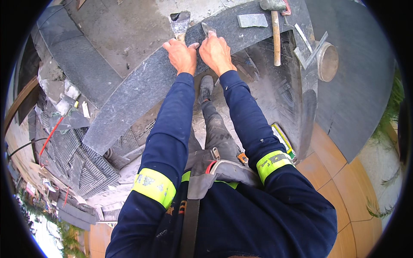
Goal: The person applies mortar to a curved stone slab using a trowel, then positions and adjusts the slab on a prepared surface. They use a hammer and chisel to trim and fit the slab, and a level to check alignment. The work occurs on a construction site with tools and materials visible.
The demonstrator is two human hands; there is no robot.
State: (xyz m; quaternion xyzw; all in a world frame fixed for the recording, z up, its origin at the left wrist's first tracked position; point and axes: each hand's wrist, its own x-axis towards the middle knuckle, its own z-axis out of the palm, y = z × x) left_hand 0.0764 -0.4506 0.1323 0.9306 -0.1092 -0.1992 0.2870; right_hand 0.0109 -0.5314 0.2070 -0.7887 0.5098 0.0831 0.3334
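Grey stone, long and curved, forms the slab (142,92) on which both hands rest; it lies slanted from the lower left up to the upper right, over a dusty floor. Its surface is dark, speckled and a little dusty. A small yellow and green flat package (283,139) lies low beside the right forearm, against the dark stone wall.

The left hand (180,56) presses on the upper edge of the slab, and its grip closes around the handle of a wide putty knife (180,22) whose blade points away from the person. The right hand (216,52) lies just beside it, with the grip pressed together on a small narrow scraper (208,29) whose tip touches the slab.

Farther right on the same stone lie a small grey rectangular piece (252,20) and a hammer (275,30) with a wooden handle. A metal square (310,50) and a round metal can (328,61) are near them. Metal grates (79,161) lie at the lower left.
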